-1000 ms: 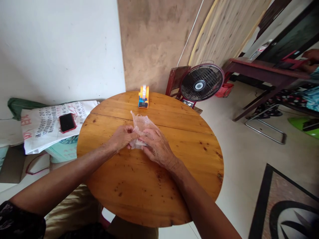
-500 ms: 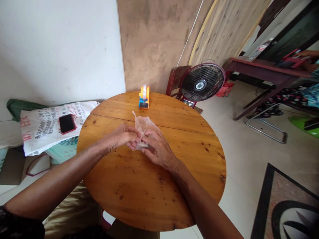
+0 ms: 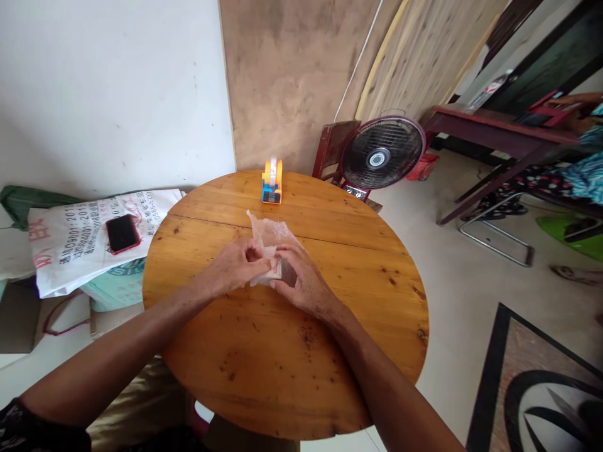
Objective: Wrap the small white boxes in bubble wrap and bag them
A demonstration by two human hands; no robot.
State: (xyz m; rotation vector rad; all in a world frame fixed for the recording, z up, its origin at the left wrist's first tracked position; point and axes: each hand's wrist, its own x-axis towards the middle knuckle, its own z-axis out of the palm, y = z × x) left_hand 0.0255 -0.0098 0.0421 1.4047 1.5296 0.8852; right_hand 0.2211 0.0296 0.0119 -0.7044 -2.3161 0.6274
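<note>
On the round wooden table [image 3: 292, 351], a crinkled, see-through pinkish sheet that looks like bubble wrap [image 3: 271, 231] lies around a small whitish block [image 3: 276, 270]. My left hand [image 3: 240, 263] is closed on the wrap, its thumb stretched across the block. From the other side my right hand [image 3: 304, 279] grips the wrap, fingers curled over the top and thumb near the lower edge. Both hands hide much of the block, so its kind cannot be made out. Beyond the wrap stands an orange and blue tape dispenser [image 3: 272, 182] holding a roll of tape.
A phone [image 3: 123, 233] rests on a printed white sack [image 3: 61, 251] left of the table. Behind the table's right side, a fan [image 3: 377, 154] sits on a wooden chair [image 3: 332, 147]. At far right, another person's arm [image 3: 584, 103] reaches over a dark red table [image 3: 509, 129].
My left thumb has moved right and now presses over the block, where the fingers were pinching the wrap before. My right hand stays almost in place. The view has shifted slightly.
</note>
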